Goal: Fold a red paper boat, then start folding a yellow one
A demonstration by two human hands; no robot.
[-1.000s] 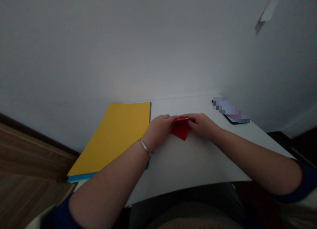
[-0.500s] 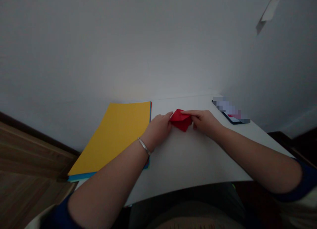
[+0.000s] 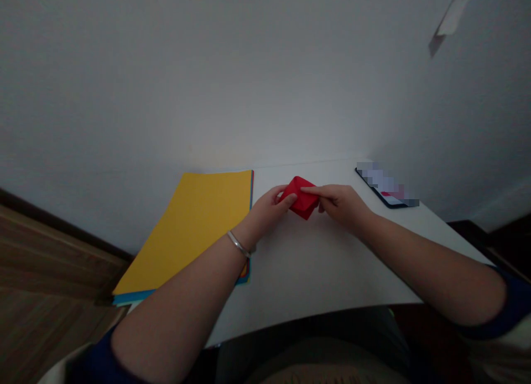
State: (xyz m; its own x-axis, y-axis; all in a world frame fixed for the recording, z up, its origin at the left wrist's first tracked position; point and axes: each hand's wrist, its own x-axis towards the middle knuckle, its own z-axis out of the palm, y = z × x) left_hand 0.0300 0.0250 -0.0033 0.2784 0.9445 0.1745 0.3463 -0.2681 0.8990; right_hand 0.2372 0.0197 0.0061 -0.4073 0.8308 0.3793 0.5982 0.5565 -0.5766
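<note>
A small folded red paper [image 3: 305, 202] is held between my two hands over the white table. My left hand [image 3: 271, 207], with a silver bangle at its wrist, pinches the paper's left side, the thumb lying on the upper face. From the right, my right hand [image 3: 338, 201] grips the opposite side, its index finger stretched across the top and its other fingers partly hidden underneath. Creases and overlapping flaps show on the paper. What lies on its underside is hidden.
To the left lies a stack of large coloured sheets [image 3: 203, 218], yellow on top. A phone [image 3: 385, 187] with a blurred screen rests at the right back of the white table [image 3: 315, 273]. A pale wall [image 3: 265, 79] rises directly behind.
My left thumb has come forward onto the red paper's face, and the left hand has shifted slightly right. The paper has tilted up a little; my right hand has barely moved.
</note>
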